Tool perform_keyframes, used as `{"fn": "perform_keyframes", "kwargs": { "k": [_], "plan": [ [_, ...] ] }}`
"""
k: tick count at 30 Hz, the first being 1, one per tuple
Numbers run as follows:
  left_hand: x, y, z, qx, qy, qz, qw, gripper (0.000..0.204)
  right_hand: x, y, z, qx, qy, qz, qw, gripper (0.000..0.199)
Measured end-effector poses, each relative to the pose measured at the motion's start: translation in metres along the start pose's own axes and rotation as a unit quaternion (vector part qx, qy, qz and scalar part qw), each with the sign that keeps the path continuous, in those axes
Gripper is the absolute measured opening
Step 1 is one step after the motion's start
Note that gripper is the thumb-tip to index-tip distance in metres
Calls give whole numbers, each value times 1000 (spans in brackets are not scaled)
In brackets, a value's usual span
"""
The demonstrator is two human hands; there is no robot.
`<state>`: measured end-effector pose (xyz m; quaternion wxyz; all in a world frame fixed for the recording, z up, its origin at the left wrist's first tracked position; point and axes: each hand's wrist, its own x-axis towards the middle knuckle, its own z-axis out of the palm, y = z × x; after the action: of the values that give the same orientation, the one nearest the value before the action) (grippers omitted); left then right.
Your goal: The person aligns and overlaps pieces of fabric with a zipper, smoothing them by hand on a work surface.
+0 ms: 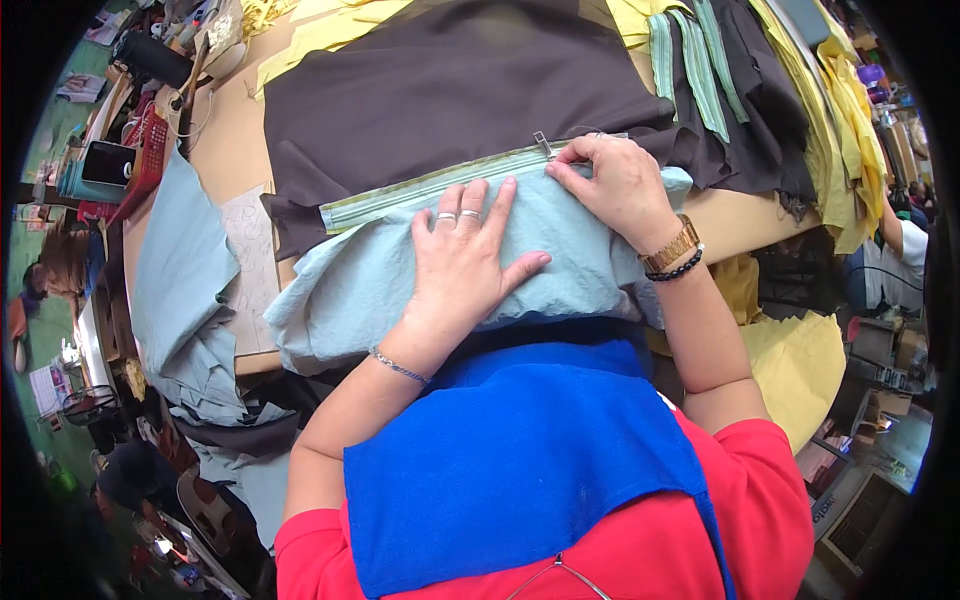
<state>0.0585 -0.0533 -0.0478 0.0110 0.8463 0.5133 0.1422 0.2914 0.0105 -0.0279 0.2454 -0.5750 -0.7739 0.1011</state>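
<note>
A striped green zipper (400, 194) runs along the seam between a dark brown fabric panel (450, 85) and a light blue fabric piece (350, 285). My left hand (465, 250) lies flat on the blue fabric, fingers spread, tips at the zipper's lower edge. My right hand (615, 185) pinches the zipper beside its metal pull (543, 143), thumb and forefinger together. Exactly what sits between those fingertips is partly hidden. The blue fabric drapes over the table's near edge toward my body.
Yellow fabric (330, 40) lies under the brown panel at the far side. More striped zippers (695, 75) on dark cloth are at the far right. Light blue cloth (185, 260) hangs at the left, near a red basket (145, 150) and a phone (107, 163).
</note>
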Motion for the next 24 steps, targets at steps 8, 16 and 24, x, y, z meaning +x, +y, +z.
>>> {"fn": "perform_keyframes", "kwargs": {
  "k": [8, 16, 24],
  "plan": [
    [-1, 1, 2, 4, 12, 4, 1000, 89, 1, -3, -1, 15, -5, 32, 999, 24],
    [0, 5, 1, 16, -4, -8, 1000, 88, 1, -3, 5, 12, 8, 34, 999, 23],
    [10, 10, 2, -24, -2, 6, 1000, 89, 0, 0, 11, 4, 29, 38, 999, 25]
  ]
}}
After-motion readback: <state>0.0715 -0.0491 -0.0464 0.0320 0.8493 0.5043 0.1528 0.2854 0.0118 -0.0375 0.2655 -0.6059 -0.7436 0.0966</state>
